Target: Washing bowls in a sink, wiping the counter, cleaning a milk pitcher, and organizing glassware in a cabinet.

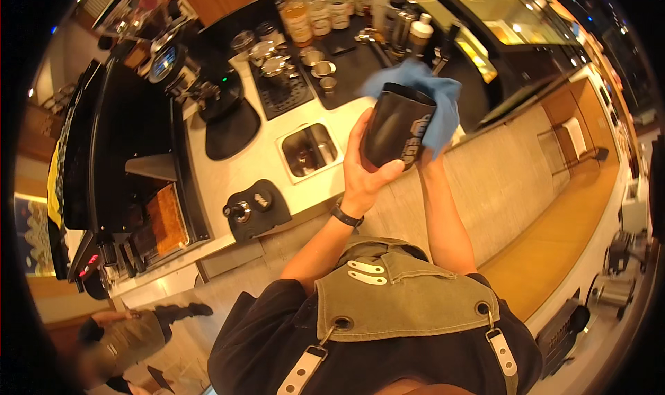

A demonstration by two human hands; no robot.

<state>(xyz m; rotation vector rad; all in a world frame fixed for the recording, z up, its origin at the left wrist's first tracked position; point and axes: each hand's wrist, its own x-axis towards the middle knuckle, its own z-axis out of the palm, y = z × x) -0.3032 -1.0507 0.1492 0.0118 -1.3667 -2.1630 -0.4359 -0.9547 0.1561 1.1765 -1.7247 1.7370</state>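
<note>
My left hand (363,169) grips a black open-topped container (397,122) by its side and base, thumb across the lower front. The container is tilted, its mouth facing up and away from me, and pale lettering runs down one side. A blue cloth (444,101) drapes behind and along the right side of the container, its far part blurred. Most of my right hand (427,158) is hidden behind the container and under the cloth, which it holds against the container. Both hands are raised near the counter's edge.
On the white counter (234,182) are a small sink (310,150), a tamping mat (258,208) with a tamper, and a coffee grinder (218,91). An espresso machine (135,161) stands left. Syrup bottles (319,18) line the back. Another person (130,338) is at lower left.
</note>
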